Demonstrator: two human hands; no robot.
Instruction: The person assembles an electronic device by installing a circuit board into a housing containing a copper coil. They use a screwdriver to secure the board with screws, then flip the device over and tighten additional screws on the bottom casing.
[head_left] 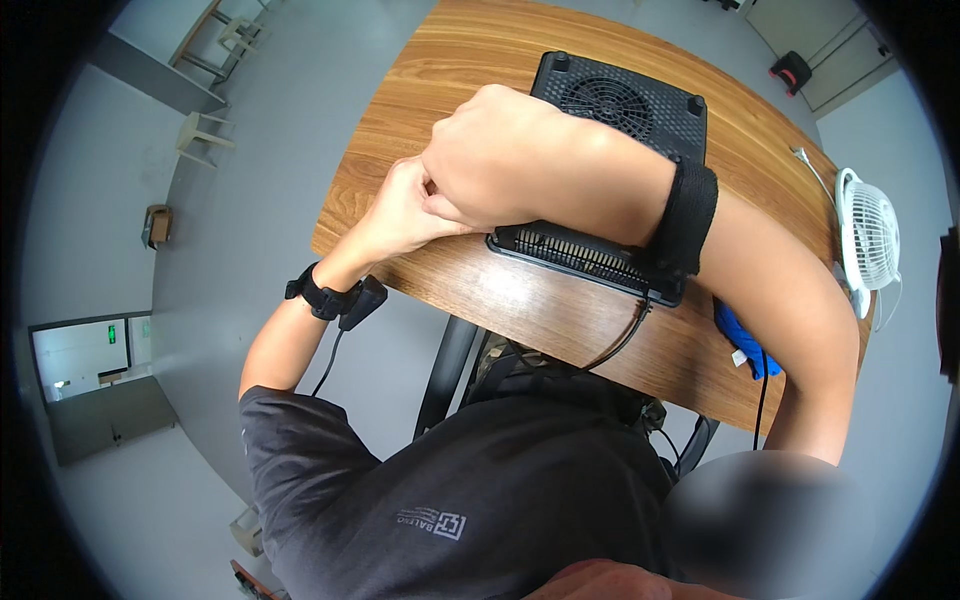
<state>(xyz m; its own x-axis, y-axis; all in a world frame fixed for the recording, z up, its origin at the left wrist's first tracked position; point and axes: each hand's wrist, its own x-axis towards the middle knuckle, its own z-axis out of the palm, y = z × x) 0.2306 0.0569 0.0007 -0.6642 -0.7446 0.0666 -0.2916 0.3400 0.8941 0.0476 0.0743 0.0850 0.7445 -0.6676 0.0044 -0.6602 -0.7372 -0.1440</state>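
A black box-shaped appliance (680, 118) lies on the wooden table with a round fan vent facing up. Small feet stand at its upper corners, and slatted vents run along the side nearest me. My right forearm crosses over it and hides its middle. At its left end, my right hand (490, 150) is closed, fingers curled in. Pressed up against it from the left is my left hand (398, 208), its fingers also closed. Whatever sits between the two hands is hidden by them.
The wooden table (440, 70) carries a white fan (870, 235) at its right edge and a blue cloth-like item (738, 335) near the front right. A black cable (632, 335) runs from the appliance over the front edge. A white plug (800, 155) lies at the far right.
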